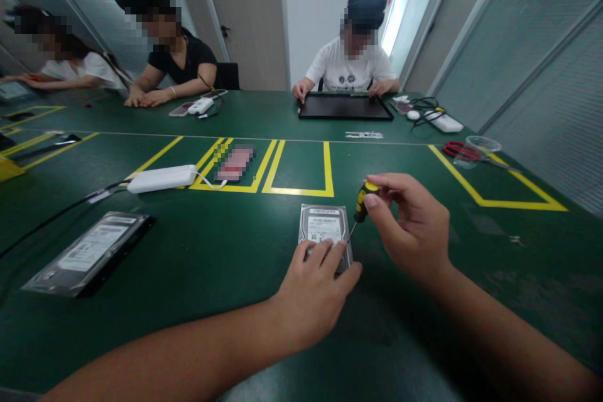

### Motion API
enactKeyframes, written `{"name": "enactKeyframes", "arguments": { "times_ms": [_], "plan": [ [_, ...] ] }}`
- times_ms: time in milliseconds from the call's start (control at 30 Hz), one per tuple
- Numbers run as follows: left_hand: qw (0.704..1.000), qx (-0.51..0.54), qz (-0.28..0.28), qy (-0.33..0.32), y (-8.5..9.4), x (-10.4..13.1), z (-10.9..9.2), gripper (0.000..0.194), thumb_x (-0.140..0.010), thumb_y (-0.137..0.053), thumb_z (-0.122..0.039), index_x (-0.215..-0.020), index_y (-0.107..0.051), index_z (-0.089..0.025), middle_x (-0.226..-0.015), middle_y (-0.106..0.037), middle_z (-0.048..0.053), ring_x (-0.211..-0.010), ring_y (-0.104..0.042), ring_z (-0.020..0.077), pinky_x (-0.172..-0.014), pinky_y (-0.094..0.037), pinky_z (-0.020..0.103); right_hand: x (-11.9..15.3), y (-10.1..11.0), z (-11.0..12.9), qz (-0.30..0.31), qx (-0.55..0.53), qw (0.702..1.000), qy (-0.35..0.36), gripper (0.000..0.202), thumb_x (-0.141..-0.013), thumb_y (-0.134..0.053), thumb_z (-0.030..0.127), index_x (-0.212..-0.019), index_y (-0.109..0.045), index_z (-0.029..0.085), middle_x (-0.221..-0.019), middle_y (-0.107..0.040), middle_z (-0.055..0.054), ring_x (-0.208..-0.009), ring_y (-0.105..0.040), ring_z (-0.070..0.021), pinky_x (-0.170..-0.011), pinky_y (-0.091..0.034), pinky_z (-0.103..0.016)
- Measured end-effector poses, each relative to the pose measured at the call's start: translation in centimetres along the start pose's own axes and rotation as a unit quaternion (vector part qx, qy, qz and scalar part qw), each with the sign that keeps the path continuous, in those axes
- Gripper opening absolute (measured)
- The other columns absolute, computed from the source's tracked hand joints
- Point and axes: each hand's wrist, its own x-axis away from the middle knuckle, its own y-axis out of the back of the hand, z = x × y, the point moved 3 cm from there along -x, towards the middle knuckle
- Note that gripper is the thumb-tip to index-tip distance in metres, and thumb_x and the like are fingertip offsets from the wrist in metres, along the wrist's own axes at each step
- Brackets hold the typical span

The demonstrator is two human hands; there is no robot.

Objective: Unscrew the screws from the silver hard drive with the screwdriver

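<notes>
A silver hard drive (323, 226) with a white label lies flat on the green table in front of me. My left hand (315, 298) grips its near end, fingers across the top and thumb along the right edge, hiding that part. In my right hand (414, 223) is a short screwdriver (362, 202) with a black and yellow handle, pinched between thumb and fingers. It leans down to the left, its tip meeting the drive's right edge beside my left fingertips; exact contact is too small to tell.
Another hard drive (92, 254) in clear plastic lies at left. Beyond it are a white power bank (162, 178) with cables and a phone (235, 163). Yellow tape (296, 191) marks the table. Across it, a person handles a black screen panel (346, 107); two people sit at left.
</notes>
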Motion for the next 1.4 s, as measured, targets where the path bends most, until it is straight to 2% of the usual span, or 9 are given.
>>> {"name": "enactKeyframes", "arguments": {
  "times_ms": [267,500,733,1200,1400],
  "plan": [
    [1.0,-0.002,-0.006,-0.001,0.09,0.1,-0.04,0.038,-0.096,-0.055,-0.032,-0.134,-0.057,-0.029,-0.144,-0.052,0.012,-0.126,-0.048,0.0332,-0.098,-0.036,0.052,0.0,0.0,0.07,0.011,-0.006,1.0,0.007,0.024,-0.091,-0.062,0.02,-0.114,-0.067,0.024,-0.11,-0.071,-0.006,-0.088,-0.062,-0.0183,-0.075,-0.049,-0.039],
    [1.0,-0.004,-0.007,-0.001,0.03,0.12,-0.04,0.039,-0.095,-0.056,-0.032,-0.134,-0.057,-0.028,-0.144,-0.052,0.012,-0.126,-0.048,0.0332,-0.099,-0.036,0.053,-0.19,-0.06,0.21,0.003,-0.003,1.0,0.016,0.025,-0.087,-0.067,0.019,-0.112,-0.066,0.024,-0.101,-0.067,-0.004,-0.084,-0.059,-0.0168,-0.069,-0.047,-0.035],
    [1.0,-0.001,-0.005,-0.001,0.17,0.04,-0.1,0.038,-0.096,-0.054,-0.031,-0.134,-0.057,-0.028,-0.144,-0.052,0.012,-0.126,-0.048,0.0335,-0.099,-0.036,0.053,-0.02,-0.06,0.1,0.007,0.0,1.0,0.003,0.025,-0.09,-0.062,0.019,-0.114,-0.066,0.025,-0.102,-0.067,-0.004,-0.085,-0.059,-0.0176,-0.071,-0.049,-0.037],
    [1.0,0.009,0.0,0.003,-0.04,0.12,0.01,0.039,-0.096,-0.055,-0.031,-0.135,-0.057,-0.028,-0.145,-0.051,0.013,-0.128,-0.047,0.0344,-0.1,-0.036,0.055,-0.09,-0.04,0.04,-0.014,0.018,1.0,-0.01,0.021,-0.087,-0.07,0.021,-0.108,-0.066,0.023,-0.097,-0.069,-0.003,-0.076,-0.058,-0.0145,-0.068,-0.049,-0.034],
    [1.0,0.005,-0.009,0.002,0.19,0.04,-0.01,0.037,-0.097,-0.053,-0.03,-0.134,-0.058,-0.028,-0.144,-0.051,0.013,-0.127,-0.047,0.0337,-0.1,-0.036,0.054,0.07,-0.06,-0.1,-0.006,-0.001,1.0,-0.013,0.022,-0.089,-0.067,0.024,-0.111,-0.066,0.024,-0.103,-0.07,-0.004,-0.082,-0.061,-0.0168,-0.071,-0.051,-0.036]
  ]
}}
